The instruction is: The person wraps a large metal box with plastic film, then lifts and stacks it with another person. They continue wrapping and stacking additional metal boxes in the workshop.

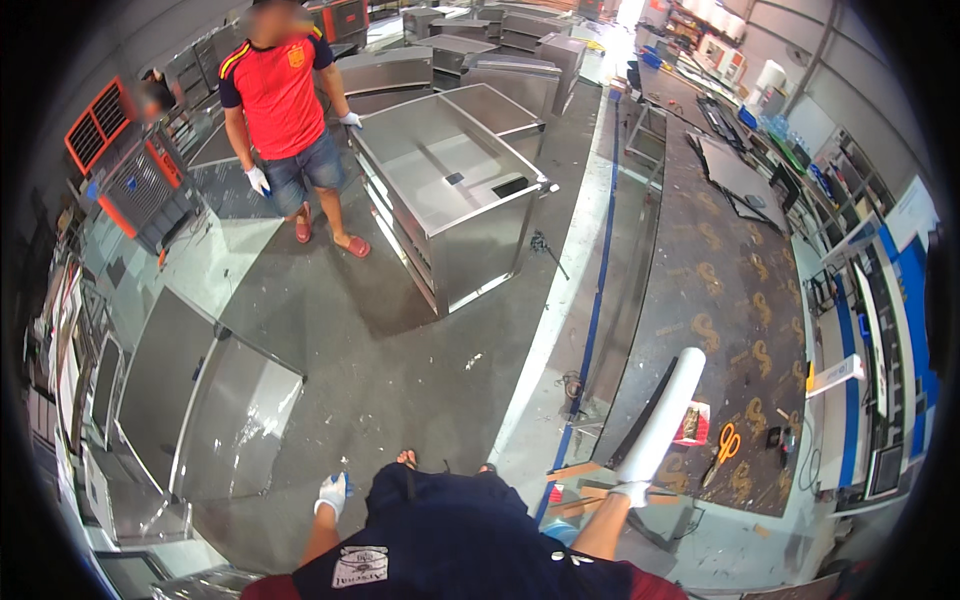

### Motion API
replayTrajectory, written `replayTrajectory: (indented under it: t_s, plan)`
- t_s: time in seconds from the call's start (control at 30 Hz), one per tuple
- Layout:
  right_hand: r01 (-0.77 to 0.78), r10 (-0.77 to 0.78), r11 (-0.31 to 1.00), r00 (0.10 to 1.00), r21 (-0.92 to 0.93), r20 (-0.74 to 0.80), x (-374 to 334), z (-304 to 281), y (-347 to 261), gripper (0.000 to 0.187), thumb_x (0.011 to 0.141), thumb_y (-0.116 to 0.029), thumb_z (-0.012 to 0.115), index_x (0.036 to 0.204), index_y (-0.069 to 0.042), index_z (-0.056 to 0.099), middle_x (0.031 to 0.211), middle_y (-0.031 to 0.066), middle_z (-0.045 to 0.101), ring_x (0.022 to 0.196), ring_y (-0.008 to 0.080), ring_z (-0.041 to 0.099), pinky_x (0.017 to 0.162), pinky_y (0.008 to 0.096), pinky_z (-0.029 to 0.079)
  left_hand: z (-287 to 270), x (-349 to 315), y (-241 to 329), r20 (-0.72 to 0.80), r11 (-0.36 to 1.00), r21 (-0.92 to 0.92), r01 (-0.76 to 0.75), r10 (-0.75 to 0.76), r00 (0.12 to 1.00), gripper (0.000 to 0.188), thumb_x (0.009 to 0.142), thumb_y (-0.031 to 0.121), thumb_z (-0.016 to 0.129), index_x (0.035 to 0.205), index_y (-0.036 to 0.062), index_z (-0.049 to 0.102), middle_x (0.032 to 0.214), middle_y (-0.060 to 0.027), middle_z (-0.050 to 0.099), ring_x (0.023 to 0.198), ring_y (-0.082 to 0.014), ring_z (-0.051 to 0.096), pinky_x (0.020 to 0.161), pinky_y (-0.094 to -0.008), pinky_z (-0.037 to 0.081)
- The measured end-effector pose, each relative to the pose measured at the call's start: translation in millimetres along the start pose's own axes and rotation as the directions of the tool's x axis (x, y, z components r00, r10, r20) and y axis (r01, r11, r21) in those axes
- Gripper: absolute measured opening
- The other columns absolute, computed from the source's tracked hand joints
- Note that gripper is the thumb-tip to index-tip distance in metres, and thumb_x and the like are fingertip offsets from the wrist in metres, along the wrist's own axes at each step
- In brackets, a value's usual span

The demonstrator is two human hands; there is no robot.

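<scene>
My right hand [632, 492], in a white glove, is closed round the lower end of a long white roll [665, 412], which slants up and away over the dark worktable. What the roll is made of I cannot tell. Down at my left side hangs my left hand [333, 493], in a white glove with blue at the fingers. It holds nothing that I can see, and its fingers are loosely apart. Beside the roll on the worktable lie a small red box [693, 424] and orange-handled scissors [724, 452].
The long dark worktable [700, 300] runs along my right. Ahead stands a large metal cabinet frame [445, 190], with a co-worker [280, 110] in a red shirt touching its corner. Metal panels [240, 400] lie at the left. More metal cabinets [510, 80] fill the background.
</scene>
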State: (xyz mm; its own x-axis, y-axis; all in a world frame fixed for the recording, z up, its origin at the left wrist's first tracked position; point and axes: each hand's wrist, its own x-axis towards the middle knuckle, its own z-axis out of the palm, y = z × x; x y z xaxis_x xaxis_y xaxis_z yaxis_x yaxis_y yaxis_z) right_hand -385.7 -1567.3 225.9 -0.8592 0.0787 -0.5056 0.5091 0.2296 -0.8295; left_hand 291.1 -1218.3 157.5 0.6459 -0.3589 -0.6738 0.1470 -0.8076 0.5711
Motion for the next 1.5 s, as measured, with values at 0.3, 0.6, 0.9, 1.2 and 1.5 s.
replayTrajectory:
  t_s: [0.3, 0.6, 0.9, 1.2, 1.5]
  plan:
    - [-0.134, 0.146, 0.985, 0.984, -0.106, 0.107, 18, -8, 46, 0.066, 0.091, -0.055, 0.067, 0.136, -0.008, 0.058, 0.134, 0.0202, 0.063, 0.116, 0.0359, 0.065, 0.096, 0.0512, 0.055, -17, -45, 8, 0.054, 0.93, 0.347, 0.12, -0.148, 0.988, 0.047, 0.104, 0.042, 0.055, 0.117, -0.0017, 0.065, 0.099, -0.0154, 0.077, 0.079, -0.0241, 0.074, 0.069, -0.0384, 0.059]
    - [0.15, -0.139, 0.798, 0.988, -0.584, 0.064, -26, -93, 78, 0.088, 0.091, -0.075, 0.055, 0.131, 0.003, 0.049, 0.122, 0.0327, 0.064, 0.107, 0.0434, 0.068, 0.084, 0.0533, 0.059, -19, -123, -104, -0.152, 0.977, 0.033, 0.212, -0.204, 0.967, 0.039, 0.101, 0.041, 0.058, 0.099, 0.0044, 0.071, 0.084, -0.0089, 0.075, 0.072, -0.0193, 0.07, 0.065, -0.0357, 0.054]
    - [0.855, 0.235, 0.303, 0.361, -0.421, 0.903, -42, -168, 245, 0.048, 0.096, -0.053, 0.059, 0.099, -0.005, 0.064, 0.08, 0.0193, 0.068, 0.074, 0.0381, 0.067, 0.066, 0.0513, 0.053, 6, -218, -197, 0.057, 0.827, -0.07, 0.558, -0.555, 0.83, 0.057, 0.1, 0.053, 0.047, 0.101, 0.0026, 0.073, 0.093, -0.0118, 0.078, 0.077, -0.0239, 0.073, 0.068, -0.0409, 0.054]
    - [0.473, 0.795, 0.268, 0.383, -0.839, 0.47, -21, -76, 263, 0.054, 0.099, -0.064, 0.048, 0.12, -0.014, 0.056, 0.087, 0.0105, 0.066, 0.066, 0.0325, 0.061, 0.06, 0.0487, 0.051, -60, -186, -238, -0.055, 0.862, -0.252, 0.439, -0.466, 0.883, 0.055, 0.1, 0.055, 0.049, 0.101, 0.0062, 0.076, 0.088, -0.0098, 0.077, 0.074, -0.0235, 0.07, 0.069, -0.0413, 0.054]
    - [0.877, 0.657, 0.346, 0.027, -0.333, 0.753, -329, -127, 374, 0.03, 0.101, -0.04, 0.064, 0.113, -0.013, 0.059, 0.074, 0.0108, 0.064, 0.055, 0.0219, 0.061, 0.047, 0.0352, 0.052, -125, -178, -364, -0.248, 0.635, -0.739, 0.224, -0.566, 0.786, 0.041, 0.103, 0.041, 0.056, 0.108, 0.0019, 0.068, 0.087, -0.0109, 0.075, 0.074, -0.0207, 0.07, 0.068, -0.038, 0.055]
